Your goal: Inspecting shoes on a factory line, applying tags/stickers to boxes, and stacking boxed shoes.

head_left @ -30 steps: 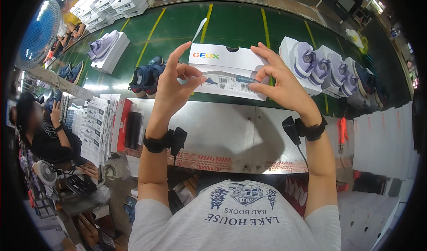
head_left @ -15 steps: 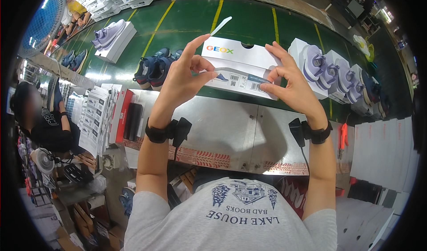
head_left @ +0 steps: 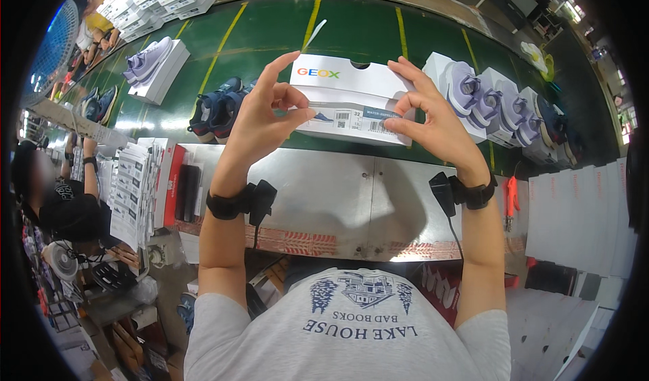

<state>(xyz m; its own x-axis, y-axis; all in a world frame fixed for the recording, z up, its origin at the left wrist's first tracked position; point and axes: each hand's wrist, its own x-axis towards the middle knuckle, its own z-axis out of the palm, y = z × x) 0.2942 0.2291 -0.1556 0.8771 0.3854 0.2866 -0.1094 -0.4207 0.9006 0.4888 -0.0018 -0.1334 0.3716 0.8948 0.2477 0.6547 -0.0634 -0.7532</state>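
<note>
At centre frame, our left hand (head_left: 267, 121) and right hand (head_left: 433, 121) pinch a label strip (head_left: 351, 114) against a white shoebox (head_left: 355, 87) above the green conveyor (head_left: 270, 36).

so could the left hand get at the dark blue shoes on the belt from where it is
Probably yes. The left hand is at the white shoebox, and the dark blue shoes sit just to its left on the green belt with nothing between; it would have to leave the box.

Bare forearms, a black strap with a small black device on each wrist, and a grey printed T-shirt (head_left: 358, 327)
</note>
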